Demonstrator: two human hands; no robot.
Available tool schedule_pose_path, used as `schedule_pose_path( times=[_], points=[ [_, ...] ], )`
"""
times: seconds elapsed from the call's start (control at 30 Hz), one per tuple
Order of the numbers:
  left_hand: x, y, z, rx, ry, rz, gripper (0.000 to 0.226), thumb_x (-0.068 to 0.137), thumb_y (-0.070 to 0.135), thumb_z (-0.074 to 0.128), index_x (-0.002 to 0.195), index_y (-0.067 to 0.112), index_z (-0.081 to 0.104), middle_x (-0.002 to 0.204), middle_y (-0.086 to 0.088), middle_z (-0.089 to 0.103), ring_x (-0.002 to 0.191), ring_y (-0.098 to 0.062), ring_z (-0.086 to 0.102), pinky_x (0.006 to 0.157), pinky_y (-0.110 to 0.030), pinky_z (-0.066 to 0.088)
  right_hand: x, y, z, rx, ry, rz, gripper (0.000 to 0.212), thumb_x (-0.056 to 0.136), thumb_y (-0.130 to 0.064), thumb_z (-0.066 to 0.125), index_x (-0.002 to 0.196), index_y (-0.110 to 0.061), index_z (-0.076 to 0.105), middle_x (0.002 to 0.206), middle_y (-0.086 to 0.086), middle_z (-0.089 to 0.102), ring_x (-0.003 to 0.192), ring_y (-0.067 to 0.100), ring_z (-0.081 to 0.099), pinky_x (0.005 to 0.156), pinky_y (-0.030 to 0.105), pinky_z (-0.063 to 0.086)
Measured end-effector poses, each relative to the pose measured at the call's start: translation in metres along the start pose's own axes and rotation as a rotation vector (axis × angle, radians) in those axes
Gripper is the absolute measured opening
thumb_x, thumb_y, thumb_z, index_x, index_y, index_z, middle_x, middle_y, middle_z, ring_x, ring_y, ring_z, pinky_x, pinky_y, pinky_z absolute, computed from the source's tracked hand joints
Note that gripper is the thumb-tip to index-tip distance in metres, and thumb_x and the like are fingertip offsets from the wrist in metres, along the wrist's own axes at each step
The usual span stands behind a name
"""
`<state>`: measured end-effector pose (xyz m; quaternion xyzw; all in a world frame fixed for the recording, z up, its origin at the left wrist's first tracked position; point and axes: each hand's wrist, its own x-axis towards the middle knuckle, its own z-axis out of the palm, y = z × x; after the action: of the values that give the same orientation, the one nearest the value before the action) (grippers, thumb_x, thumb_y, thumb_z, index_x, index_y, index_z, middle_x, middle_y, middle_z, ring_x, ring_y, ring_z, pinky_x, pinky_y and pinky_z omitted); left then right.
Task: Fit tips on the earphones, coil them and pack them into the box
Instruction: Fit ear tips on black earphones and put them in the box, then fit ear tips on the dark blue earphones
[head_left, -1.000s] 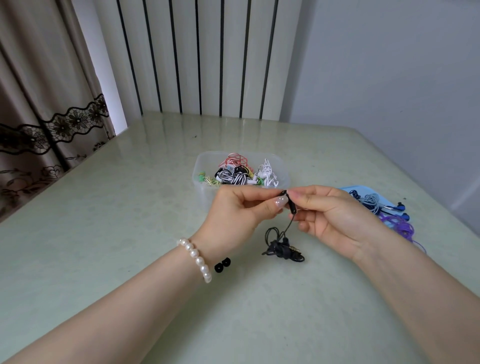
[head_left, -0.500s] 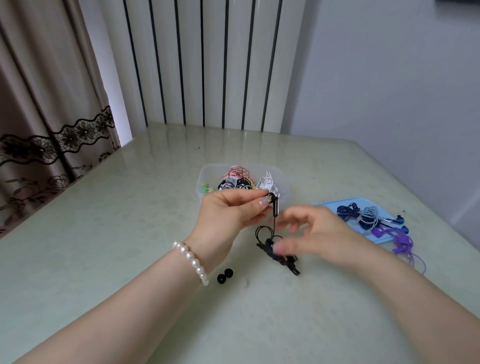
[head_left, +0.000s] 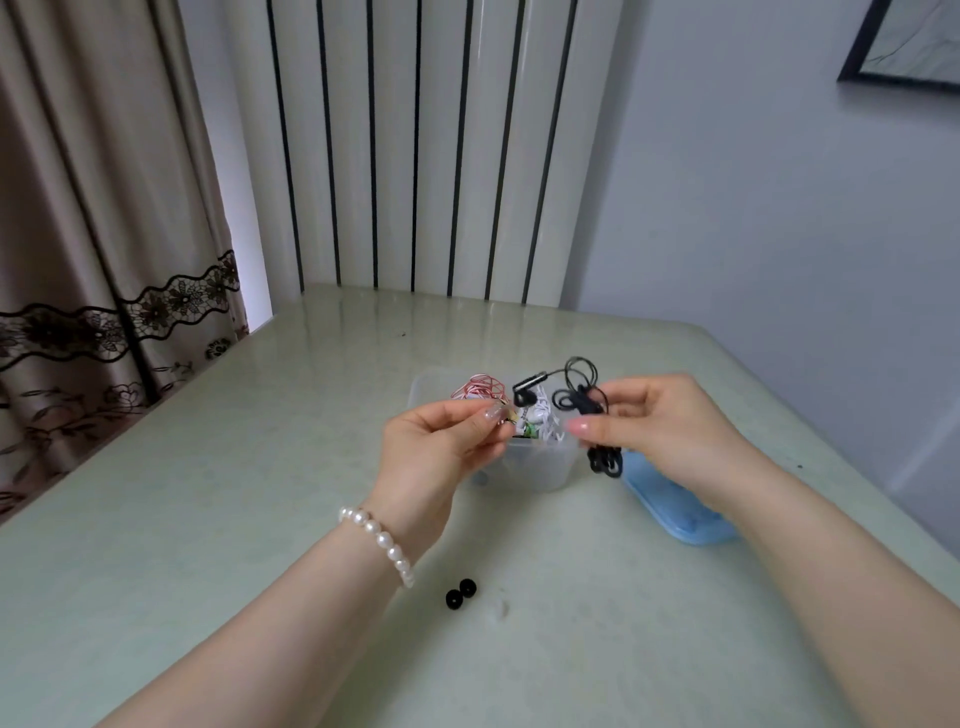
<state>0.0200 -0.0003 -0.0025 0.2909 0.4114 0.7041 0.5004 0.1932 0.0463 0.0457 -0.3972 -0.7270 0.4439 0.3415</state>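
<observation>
Grip: while the right hand (head_left: 670, 426) is pinching the black earphones (head_left: 576, 400), the left hand (head_left: 441, 441) is curling empty.
Tips: two ear tips (head_left: 461, 593) are waiting on the near worktop (head_left: 208, 519).

- From my remote feed, soft, even daylight fills the room; the brightest strip shows beside the curtain (head_left: 104, 218) at left.
- The glossy worktop (head_left: 218, 519) carries a pale sheen and faint reflections of the striped wall panel (head_left: 415, 145).
- Shadows under both hands are weak and diffuse.
- Wide-angle distortion bends lines at the edges; fine detail looks slightly soft.
</observation>
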Motion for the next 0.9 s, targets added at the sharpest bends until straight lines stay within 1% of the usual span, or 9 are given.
schedule_pose_path(
  times=[0.07, 0.13, 0.27, 0.37, 0.5, 0.63, 0.73, 0.8, 0.9],
  points=[
    [0.002, 0.001, -0.002, -0.005, 0.001, -0.026, 0.005, 0.081, -0.006, 0.060, 0.084, -0.005, 0.064, 0.069, -0.010, 0.070, 0.060, -0.013, 0.067, 0.060, -0.021, 0.056, 0.015, -0.011, 0.001, -0.047, 0.040, -0.033, 0.014, 0.070, -0.004, 0.075, 0.082, -0.011, 0.069, 0.065, 0.005, 0.065, 0.055, 0.003, 0.059, 0.054, 0.008, 0.043],
    [0.003, 0.002, -0.006, 0.045, -0.002, -0.056, 0.005, 0.082, -0.006, 0.060, 0.081, -0.004, 0.064, 0.068, -0.010, 0.069, 0.058, -0.013, 0.066, 0.057, -0.020, 0.056, 0.036, -0.015, 0.005, -0.116, 0.069, -0.033, 0.015, 0.071, -0.008, 0.076, 0.083, -0.012, 0.068, 0.060, 0.005, 0.057, 0.052, 0.005, 0.051, 0.052, 0.007, 0.036],
    [0.006, 0.005, -0.014, 0.326, -0.093, -0.110, 0.009, 0.081, -0.005, 0.062, 0.073, 0.000, 0.064, 0.063, -0.009, 0.066, 0.054, -0.013, 0.062, 0.055, -0.019, 0.054, 0.074, -0.002, 0.016, -0.246, 0.119, -0.005, 0.018, 0.067, -0.017, 0.081, 0.078, -0.018, 0.068, 0.069, 0.007, 0.049, 0.069, 0.016, 0.044, 0.069, 0.025, 0.032],
    [0.006, 0.005, -0.017, 0.515, -0.183, -0.119, 0.012, 0.078, -0.006, 0.065, 0.068, 0.002, 0.066, 0.058, -0.005, 0.065, 0.052, -0.011, 0.061, 0.055, -0.019, 0.053, 0.091, 0.011, 0.026, -0.452, 0.120, 0.034, 0.035, 0.065, -0.018, 0.082, 0.098, -0.011, 0.069, 0.074, 0.003, 0.058, 0.073, 0.016, 0.050, 0.069, 0.025, 0.038],
    [0.004, 0.001, -0.016, 0.692, -0.273, -0.097, 0.020, 0.076, -0.009, 0.066, 0.064, 0.007, 0.066, 0.055, -0.002, 0.063, 0.050, -0.006, 0.059, 0.053, -0.017, 0.051, 0.093, 0.017, 0.029, -0.469, 0.049, 0.090, 0.060, 0.062, -0.015, 0.084, 0.117, -0.008, 0.061, 0.101, 0.008, 0.065, 0.088, 0.015, 0.058, 0.087, 0.023, 0.043],
    [0.002, -0.006, -0.013, 0.747, -0.321, -0.088, 0.021, 0.075, -0.007, 0.068, 0.063, 0.009, 0.067, 0.054, 0.000, 0.063, 0.051, -0.007, 0.059, 0.053, -0.016, 0.051, 0.079, 0.013, 0.000, -0.403, 0.086, 0.043, 0.039, 0.068, -0.015, 0.079, 0.105, -0.007, 0.068, 0.097, 0.007, 0.068, 0.089, 0.013, 0.060, 0.088, 0.023, 0.045],
    [0.003, -0.009, -0.012, 0.797, -0.359, -0.068, 0.018, 0.074, -0.004, 0.070, 0.065, 0.010, 0.069, 0.054, 0.001, 0.063, 0.052, -0.008, 0.058, 0.055, -0.017, 0.051, 0.065, 0.013, -0.035, -0.449, 0.109, 0.068, 0.016, 0.076, -0.009, 0.072, 0.093, -0.008, 0.071, 0.083, 0.005, 0.066, 0.076, 0.012, 0.059, 0.069, 0.020, 0.048],
    [0.002, -0.012, -0.012, 0.837, -0.399, -0.062, 0.016, 0.074, -0.001, 0.071, 0.066, 0.012, 0.070, 0.054, 0.002, 0.063, 0.052, -0.007, 0.057, 0.055, -0.017, 0.050, 0.054, 0.021, -0.058, -0.534, 0.063, 0.128, 0.012, 0.076, -0.004, 0.071, 0.087, -0.009, 0.071, 0.078, 0.004, 0.067, 0.073, 0.012, 0.058, 0.062, 0.016, 0.045],
    [-0.001, -0.015, -0.009, 0.899, -0.456, -0.055, 0.013, 0.073, 0.005, 0.075, 0.067, 0.016, 0.072, 0.058, 0.003, 0.064, 0.055, -0.005, 0.054, 0.058, -0.017, 0.047, 0.037, 0.039, -0.082, -0.689, -0.030, 0.243, 0.015, 0.072, -0.004, 0.075, 0.085, -0.010, 0.072, 0.074, -0.003, 0.065, 0.076, 0.012, 0.058, 0.073, 0.020, 0.044]
  ],
)
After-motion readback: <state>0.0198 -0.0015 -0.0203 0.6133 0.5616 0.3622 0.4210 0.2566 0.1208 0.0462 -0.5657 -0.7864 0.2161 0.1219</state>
